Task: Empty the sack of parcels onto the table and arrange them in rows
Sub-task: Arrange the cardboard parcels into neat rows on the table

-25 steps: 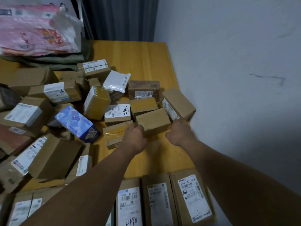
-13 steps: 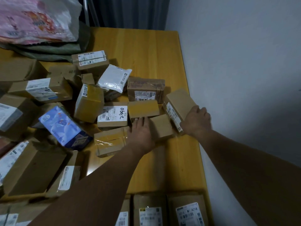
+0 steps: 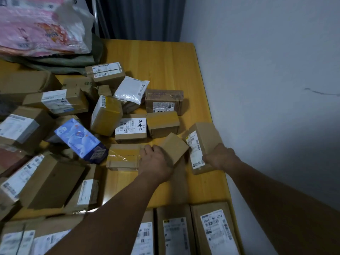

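1. Left hand (image 3: 156,162): reaches forward over the middle of the table (image 3: 165,61), back of the hand up. The fingers are curled over the near-left edge of a plain box (image 3: 175,146) and grip it; the fingertips are hidden behind the knuckles.
2. Plain box: small, brown, no label showing. It sits skewed to the table edge, one corner pointing away from the person, with its long axis running near-left to far-right. Whether its far end is off the wood cannot be told.
3. Right hand (image 3: 219,156): clamped on the near end of a labelled box (image 3: 200,142), fingers wrapped round its right side and the thumb toward the label.
4. Labelled box: at the table's right edge, beside the wall (image 3: 266,70). Its long axis runs away from the person and the white label faces left. It is just beside the plain box; contact cannot be confirmed.
5. A taped box (image 3: 123,156) lies just left of the left hand's knuckles.
6. Beyond the hands is an unsorted heap, including a box marked 2490 (image 3: 130,128), a blue box (image 3: 79,138) and a white pouch (image 3: 131,89).
7. A row of boxes (image 3: 174,230) lies side by side along the near edge, labels up, long axes pointing away from the person.
8. The sack (image 3: 36,28), pink and white, lies at the far left corner.
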Demonstrator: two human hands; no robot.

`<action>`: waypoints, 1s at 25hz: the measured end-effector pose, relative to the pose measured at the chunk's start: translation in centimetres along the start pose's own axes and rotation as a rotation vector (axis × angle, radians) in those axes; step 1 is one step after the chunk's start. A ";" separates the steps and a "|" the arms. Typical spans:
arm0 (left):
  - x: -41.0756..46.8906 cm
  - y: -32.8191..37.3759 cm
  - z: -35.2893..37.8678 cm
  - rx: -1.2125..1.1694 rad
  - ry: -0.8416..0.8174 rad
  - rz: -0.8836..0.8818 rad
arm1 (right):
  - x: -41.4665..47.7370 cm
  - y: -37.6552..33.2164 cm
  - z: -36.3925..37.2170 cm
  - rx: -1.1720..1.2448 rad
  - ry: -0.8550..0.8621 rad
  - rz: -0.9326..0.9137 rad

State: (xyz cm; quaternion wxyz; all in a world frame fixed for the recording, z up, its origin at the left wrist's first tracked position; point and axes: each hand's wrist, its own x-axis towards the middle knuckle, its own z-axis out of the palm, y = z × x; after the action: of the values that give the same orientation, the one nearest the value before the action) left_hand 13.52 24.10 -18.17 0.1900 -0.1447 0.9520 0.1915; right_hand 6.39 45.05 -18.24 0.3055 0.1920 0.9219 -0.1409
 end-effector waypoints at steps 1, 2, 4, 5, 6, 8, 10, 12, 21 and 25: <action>-0.6 -0.2 -0.4 -0.032 0.003 -0.021 | -0.8 0.4 -0.1 0.085 -0.043 -0.022; -1.1 -0.5 -0.7 -0.059 0.008 -0.038 | -1.7 0.8 -0.1 0.152 -0.079 -0.037; -2.3 -1.2 -1.1 -0.076 0.017 -0.045 | -3.3 1.7 0.4 0.093 -0.039 -0.037; -2.8 -1.6 -1.2 -0.072 0.019 -0.041 | -4.1 1.9 0.7 0.012 0.020 -0.025; -3.1 -2.0 -1.3 -0.071 0.018 -0.039 | -4.7 1.9 0.9 -0.050 0.074 -0.031; -3.8 -2.6 -1.6 -0.085 0.009 -0.040 | -5.2 1.7 1.7 -0.092 0.107 -0.071; -4.1 -3.1 -1.8 -0.095 0.010 -0.049 | -5.4 1.3 2.5 -0.107 0.112 -0.100; -4.2 -3.5 -1.9 -0.088 0.010 -0.066 | -5.5 1.2 3.3 -0.103 0.138 -0.112; -3.0 -4.5 0.3 -0.139 -0.101 -0.117 | -3.7 0.0 5.7 -0.176 0.186 -0.191; -2.8 -3.8 1.6 -0.067 -0.158 -0.071 | -3.3 0.2 6.0 -0.220 0.146 -0.241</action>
State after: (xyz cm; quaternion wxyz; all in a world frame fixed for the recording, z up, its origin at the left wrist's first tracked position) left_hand 17.80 22.01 -19.51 0.2662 -0.1691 0.9214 0.2270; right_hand 11.98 42.08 -20.83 0.2377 0.0552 0.9679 -0.0604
